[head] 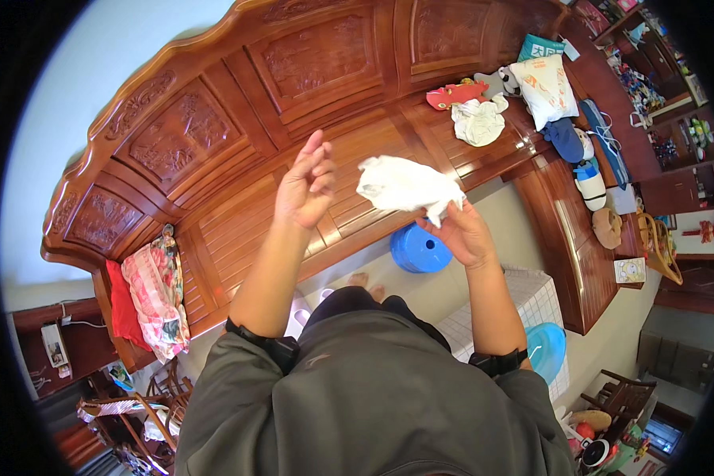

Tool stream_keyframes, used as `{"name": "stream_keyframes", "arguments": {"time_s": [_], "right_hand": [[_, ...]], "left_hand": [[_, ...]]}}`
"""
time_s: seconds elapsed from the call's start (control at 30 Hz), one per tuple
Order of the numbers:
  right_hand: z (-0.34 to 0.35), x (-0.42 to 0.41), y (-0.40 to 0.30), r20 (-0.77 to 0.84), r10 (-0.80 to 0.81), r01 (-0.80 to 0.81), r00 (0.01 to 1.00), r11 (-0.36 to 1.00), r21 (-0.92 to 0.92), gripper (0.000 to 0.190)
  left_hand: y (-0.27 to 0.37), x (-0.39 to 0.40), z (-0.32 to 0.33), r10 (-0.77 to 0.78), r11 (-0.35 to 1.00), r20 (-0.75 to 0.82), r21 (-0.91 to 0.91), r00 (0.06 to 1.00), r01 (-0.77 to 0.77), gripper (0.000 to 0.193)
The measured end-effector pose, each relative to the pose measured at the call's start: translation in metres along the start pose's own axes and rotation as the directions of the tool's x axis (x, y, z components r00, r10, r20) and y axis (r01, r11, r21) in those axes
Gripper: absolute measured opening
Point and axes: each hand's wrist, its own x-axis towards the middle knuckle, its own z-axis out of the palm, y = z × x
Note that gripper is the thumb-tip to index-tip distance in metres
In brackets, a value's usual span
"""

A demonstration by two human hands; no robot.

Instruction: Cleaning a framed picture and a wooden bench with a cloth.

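My right hand (461,232) grips one corner of a white cloth (407,185), which stretches out to the left in the air, slightly blurred. To the left of the cloth my left hand (309,181) is raised with its fingers partly curled and apart, touching nothing. Both hands are over the seat of a carved wooden bench (238,262). Under my right hand, on the floor, stands a round blue plastic stool (419,250) with a hole in its top. A crumpled off-white cloth (479,122) lies farther back on the bench seat.
Beside the crumpled cloth are a red plush toy (455,94) and a white printed cushion (544,89). Folded floral fabric (154,291) lies at the bench's left end. To the right are a wooden side bench (577,256), a checked cloth cover (526,285) and a light-blue basin (547,351).
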Motion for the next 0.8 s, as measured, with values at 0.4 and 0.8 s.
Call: {"name": "stream_keyframes", "arguments": {"time_s": [0.4,0.8], "right_hand": [[0.016,0.008,-0.003,-0.191,0.108,-0.178,0.976,0.899,-0.401,0.025],[0.017,0.005,-0.007,-0.071,0.106,-0.12,0.992,0.963,-0.243,0.017]], "left_hand": [[-0.098,-0.021,0.018,-0.022,-0.335,0.515,0.804,0.857,-0.491,0.039],[-0.09,-0.008,0.0,-0.038,0.654,-0.141,0.745,0.989,0.132,0.009]]}}
